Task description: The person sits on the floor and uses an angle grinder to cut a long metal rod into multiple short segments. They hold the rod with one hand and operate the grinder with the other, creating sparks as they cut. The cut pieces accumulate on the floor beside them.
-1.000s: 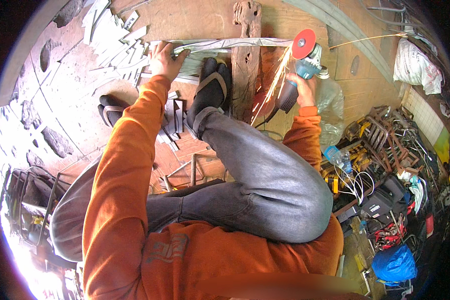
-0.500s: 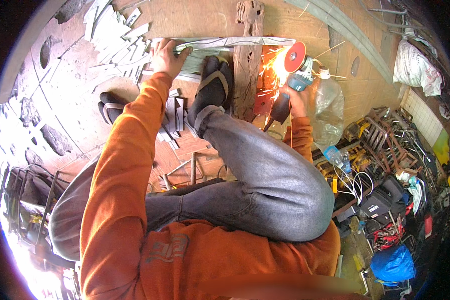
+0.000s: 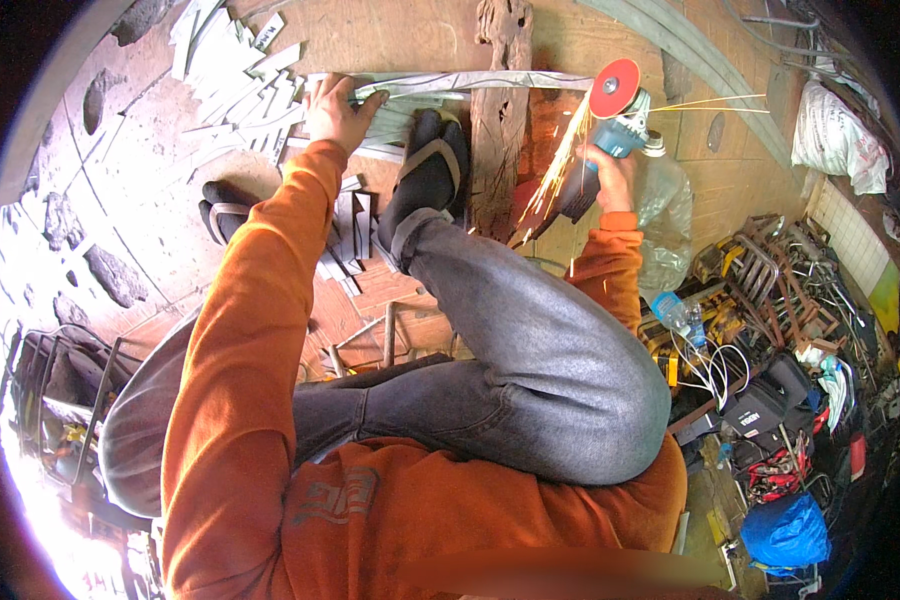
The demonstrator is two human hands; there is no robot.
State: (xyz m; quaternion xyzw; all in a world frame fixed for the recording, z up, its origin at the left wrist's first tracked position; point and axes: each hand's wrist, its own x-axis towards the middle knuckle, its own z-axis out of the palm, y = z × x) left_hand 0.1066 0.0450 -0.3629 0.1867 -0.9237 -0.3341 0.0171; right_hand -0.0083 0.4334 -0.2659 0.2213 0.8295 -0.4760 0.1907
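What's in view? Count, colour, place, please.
grinder: 1, teal and black, in right hand
disc: 1, red, on grinder
sparks: many, orange, around disc
strip: 1, grey, across block
block: 1, brown, under strip
pieces: many, pale grey, left of left hand
long strips: several, grey, top right
plastic: count unclear, clear, beside right hand
sack: 1, white, upper right
scrap: many, mixed, right
bag: 1, blue, lower right
sandals: 2, tan-strapped, on feet
legs: 2, grey jeans, centre
arms: 2, orange-sleeved, from below
hands: 2, bare, on strip and grinder

glare left, blown out; right dimmer; rim bent, black; sparks (image 3: 567,150) streaked; bottom centre blurred
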